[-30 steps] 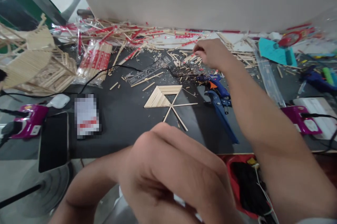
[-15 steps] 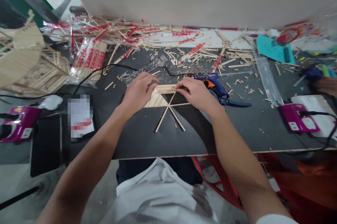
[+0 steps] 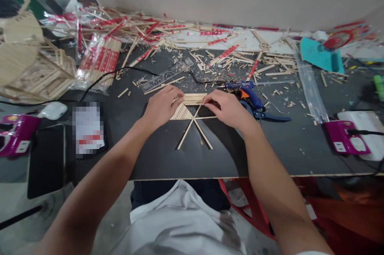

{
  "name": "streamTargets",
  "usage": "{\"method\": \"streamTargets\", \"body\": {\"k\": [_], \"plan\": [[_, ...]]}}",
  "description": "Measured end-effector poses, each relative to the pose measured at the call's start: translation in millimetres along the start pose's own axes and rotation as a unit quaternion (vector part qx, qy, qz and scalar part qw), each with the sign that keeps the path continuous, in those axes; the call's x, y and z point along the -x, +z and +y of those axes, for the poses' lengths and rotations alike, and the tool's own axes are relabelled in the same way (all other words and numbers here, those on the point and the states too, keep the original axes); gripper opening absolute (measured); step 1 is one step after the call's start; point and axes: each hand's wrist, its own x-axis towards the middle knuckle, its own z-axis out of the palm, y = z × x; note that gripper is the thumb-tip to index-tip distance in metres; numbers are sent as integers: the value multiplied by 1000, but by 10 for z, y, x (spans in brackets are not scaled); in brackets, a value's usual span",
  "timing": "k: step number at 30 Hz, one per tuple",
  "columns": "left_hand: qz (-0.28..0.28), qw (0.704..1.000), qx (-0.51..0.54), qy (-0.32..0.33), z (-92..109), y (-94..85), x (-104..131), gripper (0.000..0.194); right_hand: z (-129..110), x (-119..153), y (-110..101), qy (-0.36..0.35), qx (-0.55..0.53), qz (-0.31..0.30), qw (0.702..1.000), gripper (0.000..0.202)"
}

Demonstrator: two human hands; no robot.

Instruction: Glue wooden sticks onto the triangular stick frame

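Observation:
A star-shaped frame of thin wooden sticks [image 3: 187,130] lies on the dark table below my hands. Its left upper section [image 3: 182,112] is filled with sticks laid side by side, and more sticks run across its top [image 3: 194,98]. My left hand [image 3: 164,105] is at the left end of those top sticks, thumb and fingers pinched together on a stick. At the right end, my right hand [image 3: 223,107] pinches with thumb and forefinger. The fingertips partly cover the stick ends. Just right of my right hand rests a blue glue gun [image 3: 250,94].
Dark blue cutters [image 3: 273,117] lie beside the glue gun. A clear stencil ruler [image 3: 168,76] and scattered stick offcuts fill the back. Bagged sticks [image 3: 99,61] and a built wooden model [image 3: 39,67] stand left. Purple power strips [image 3: 345,137] sit at both sides; a phone [image 3: 46,159] overhangs the front edge.
My left thumb and fingers have closed together at the left end of the top sticks. The right hand keeps its pinch at the other end. The view has shifted slightly.

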Motion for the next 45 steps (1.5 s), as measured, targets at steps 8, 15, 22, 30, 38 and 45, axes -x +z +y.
{"method": "streamTargets", "body": {"k": [8,15,22,30,38,45], "plan": [[-2,1000,3,5,30,-19,6,25,-3,11,-6,4,-9,-2,1000,8],[-9,1000,14,-7,17,-10,-6,23,-7,11,2,-2,-13,-1,1000,8],[-6,1000,7,3,26,-21,4,23,-25,6,-10,6,-22,24,999,12],[8,999,17,34,9,-61,11,25,-116,2,-1,101,-245,188,946,33],[31,989,136,42,114,-134,29,34,-108,-33,104,119,-367,186,904,41],[45,994,90,42,102,-129,29,26,-87,-25,48,112,-381,185,899,31]]}}
